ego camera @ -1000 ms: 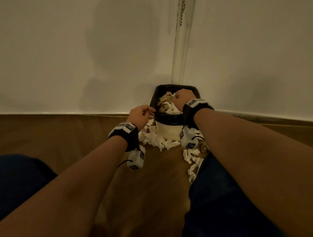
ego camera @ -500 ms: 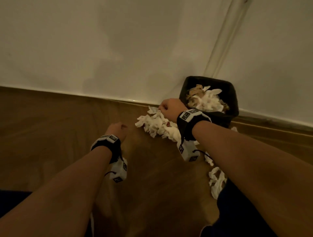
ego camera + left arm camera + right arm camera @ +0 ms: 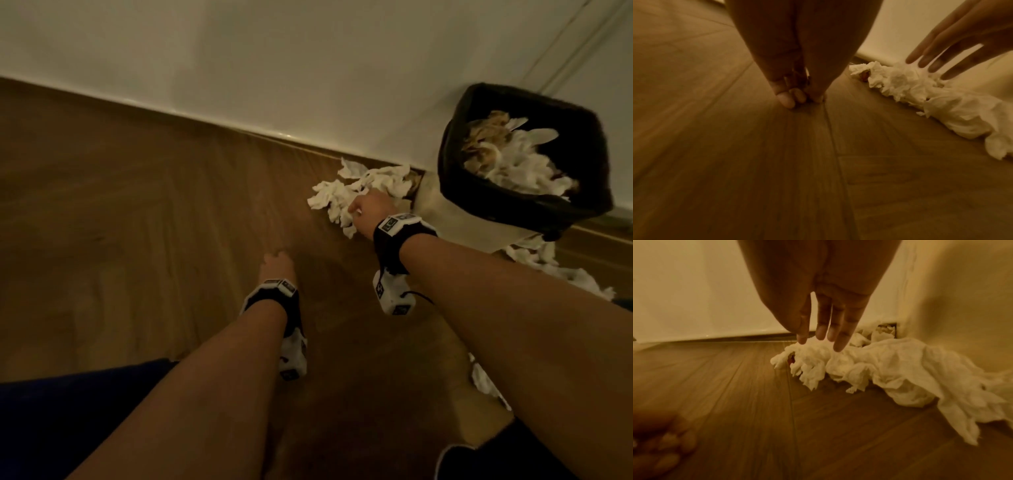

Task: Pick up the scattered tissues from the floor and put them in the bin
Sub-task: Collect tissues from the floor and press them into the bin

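Observation:
A heap of crumpled white tissues (image 3: 337, 198) (image 3: 920, 97) (image 3: 869, 366) lies on the wooden floor against the wall, left of the bin (image 3: 455, 178). The bin has a black liner and holds white and brown tissues (image 3: 520, 164). My right hand (image 3: 370, 212) (image 3: 941, 53) (image 3: 823, 337) hovers over the heap with straight, spread fingers, the tips just at the top of the tissues. My left hand (image 3: 275, 265) (image 3: 797, 99) (image 3: 663, 444) rests on the bare floor to the left of the heap, fingers curled under, holding nothing.
More tissues (image 3: 561, 270) lie on the floor in front of the bin's right side, and another clump (image 3: 483, 380) shows under my right forearm. The white wall (image 3: 308, 68) runs behind the heap. My dark-clothed knees are at the bottom edges.
My right hand left the bin, came down to the heap on the left and spread its fingers. My left hand dropped from the bin's rim to the floor. The head view swung left.

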### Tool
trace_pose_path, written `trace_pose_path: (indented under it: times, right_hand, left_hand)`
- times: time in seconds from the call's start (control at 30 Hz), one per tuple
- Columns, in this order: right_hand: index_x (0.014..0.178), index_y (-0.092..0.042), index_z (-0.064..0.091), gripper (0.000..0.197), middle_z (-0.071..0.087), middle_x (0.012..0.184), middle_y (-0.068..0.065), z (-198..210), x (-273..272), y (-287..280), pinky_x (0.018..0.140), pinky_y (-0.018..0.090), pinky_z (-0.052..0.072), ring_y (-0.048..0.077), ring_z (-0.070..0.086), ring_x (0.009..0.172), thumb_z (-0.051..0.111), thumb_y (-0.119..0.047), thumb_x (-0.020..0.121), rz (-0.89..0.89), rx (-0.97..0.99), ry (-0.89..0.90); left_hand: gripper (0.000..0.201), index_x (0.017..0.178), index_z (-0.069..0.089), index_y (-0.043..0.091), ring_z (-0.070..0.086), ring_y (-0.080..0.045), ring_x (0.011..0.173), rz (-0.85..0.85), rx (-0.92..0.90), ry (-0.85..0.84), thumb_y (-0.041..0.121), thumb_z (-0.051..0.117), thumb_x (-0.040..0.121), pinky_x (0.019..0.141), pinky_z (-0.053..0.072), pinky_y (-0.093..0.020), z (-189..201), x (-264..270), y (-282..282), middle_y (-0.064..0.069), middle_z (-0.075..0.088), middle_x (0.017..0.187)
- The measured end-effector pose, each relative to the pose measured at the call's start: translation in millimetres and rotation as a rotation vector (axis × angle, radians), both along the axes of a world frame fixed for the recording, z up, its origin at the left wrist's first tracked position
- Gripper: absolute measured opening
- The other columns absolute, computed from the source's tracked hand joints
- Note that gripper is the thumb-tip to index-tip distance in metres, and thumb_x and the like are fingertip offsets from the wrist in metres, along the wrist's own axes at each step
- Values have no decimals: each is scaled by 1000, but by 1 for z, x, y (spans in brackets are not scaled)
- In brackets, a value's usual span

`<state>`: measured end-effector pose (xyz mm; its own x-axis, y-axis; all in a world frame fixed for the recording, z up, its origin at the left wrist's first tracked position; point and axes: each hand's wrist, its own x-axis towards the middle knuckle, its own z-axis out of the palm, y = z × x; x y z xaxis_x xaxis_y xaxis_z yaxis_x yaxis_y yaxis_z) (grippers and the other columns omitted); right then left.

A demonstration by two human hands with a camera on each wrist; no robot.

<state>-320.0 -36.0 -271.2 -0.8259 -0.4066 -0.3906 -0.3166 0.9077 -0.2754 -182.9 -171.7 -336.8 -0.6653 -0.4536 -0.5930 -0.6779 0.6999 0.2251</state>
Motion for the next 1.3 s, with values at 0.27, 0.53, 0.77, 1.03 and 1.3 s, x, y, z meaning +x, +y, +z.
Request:
trace_pose_path:
  times: [0.27, 0.53, 0.77, 1.03, 1.3]
  right_hand:
    - [139, -36, 36, 62, 4, 154, 5, -33, 12, -15, 110, 53, 26, 40, 8, 139, 64, -38, 84, 195, 207, 11]
    - [137, -8, 44, 41, 34, 143, 18, -43, 13, -7, 108, 38, 32, 34, 38, 129, 45, -15, 96, 147, 156, 4]
    - [110, 2, 62, 25, 61, 115, 18, -20, -2, 16, 91, 43, 50, 35, 57, 108, 55, -8, 88, -293, -315, -112]
    - [118, -6, 55, 29, 53, 128, 16, 10, 8, 23, 79, 28, 49, 26, 56, 103, 41, -11, 94, -874, -851, -617]
    - [112, -14, 52, 35, 51, 75, 4, 27, 19, 29, 33, 13, 33, 15, 50, 47, 51, -43, 93, -971, -1096, -874]
  left_hand:
    - [24, 109, 47, 6, 57, -34, 97, 77, 164, 91, 24, 34, 100, 78, 44, -39, -1, -26, 10, -18, 57, 113]
    - [28, 112, 45, 5, 57, -34, 99, 112, 186, 99, 28, 33, 101, 73, 38, -35, -12, -21, 7, -19, 56, 114]
    - [25, 110, 46, 5, 57, -32, 97, 166, 227, 117, 26, 37, 100, 71, 39, -33, -10, -20, 9, -18, 58, 112]
    - [25, 108, 48, 6, 60, -31, 93, 183, 260, 163, 26, 34, 101, 75, 46, -36, -4, -12, 14, -18, 62, 107]
    - [29, 108, 48, 6, 58, -28, 86, 109, 219, 202, 29, 31, 101, 71, 44, -34, 6, -12, 12, -17, 62, 106]
